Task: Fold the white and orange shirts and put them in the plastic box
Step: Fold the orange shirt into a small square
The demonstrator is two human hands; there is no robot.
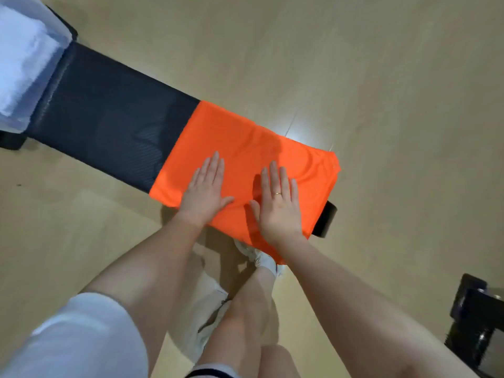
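Observation:
The orange shirt [245,148] lies folded into a rectangle on the near end of a long black bench [109,118], with one corner hanging over the front edge. My left hand [204,192] presses flat on its left part, fingers straight. My right hand [278,203], wearing a ring, lies flat on the middle of the shirt beside it. At the far left end of the bench stands the clear plastic box [51,77], and white cloth [21,58], apparently the white shirt, lies inside it.
The bench stands on a light wooden floor [381,77] with open floor all around. A black object [480,323] sits at the lower right edge. My legs and a white shoe [261,257] are below the bench's near end.

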